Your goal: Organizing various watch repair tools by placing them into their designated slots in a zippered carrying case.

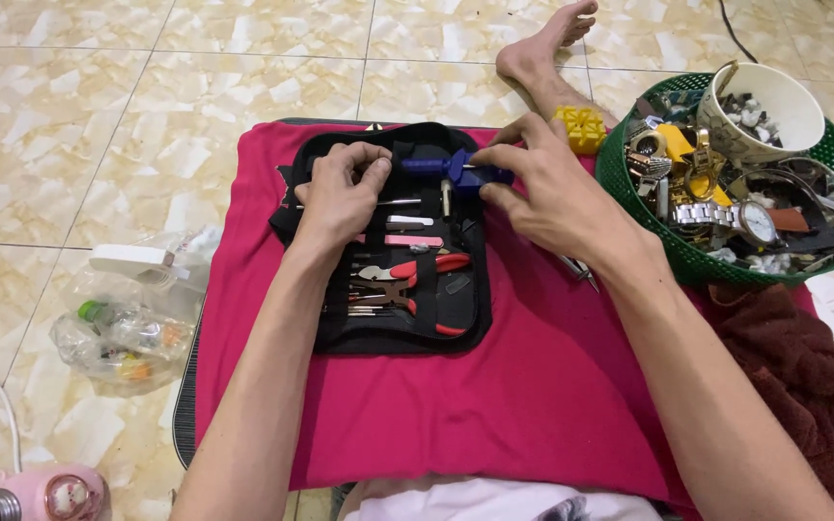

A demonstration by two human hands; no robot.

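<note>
Hands both on blue plastic tool (456, 170): L hand (340, 188) pinches handle, R hand (542, 183) grips head; black fabric case (465, 309) beneath.

My left hand (342, 188) covers the near end of the blue tool (456, 172), so I cannot tell how its fingers close on it. My right hand (544, 188) hides the tool's far end and most of a metal piece (579, 271) beneath the wrist. The pink device (48, 494) is cut off at the bottom edge. Small parts in the white cup (763, 108) are too tiny to identify.
</note>
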